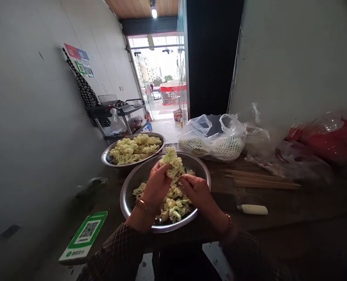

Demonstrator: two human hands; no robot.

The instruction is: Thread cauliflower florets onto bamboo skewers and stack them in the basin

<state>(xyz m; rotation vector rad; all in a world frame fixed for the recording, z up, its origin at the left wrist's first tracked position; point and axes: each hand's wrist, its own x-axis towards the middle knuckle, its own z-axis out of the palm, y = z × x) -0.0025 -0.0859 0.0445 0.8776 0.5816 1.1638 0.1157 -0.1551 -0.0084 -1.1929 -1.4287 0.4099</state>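
Note:
My left hand [157, 183] is closed round pale cauliflower florets [175, 164], held up above a wide metal bowl [204, 168]. Close against their lower right side, my right hand [196, 189] has its fingers pinched together. Whatever lies between those fingertips is too small to make out. Below both hands, more cut cauliflower [176, 207] lies in the bowl.
A second metal bowl [105, 159] heaped with cauliflower stands behind, to the left. On the right are thin wooden skewers [261, 180], a pale-handled knife [253, 209] and plastic bags [214, 140]. A green QR-code sign [85, 236] lies front left.

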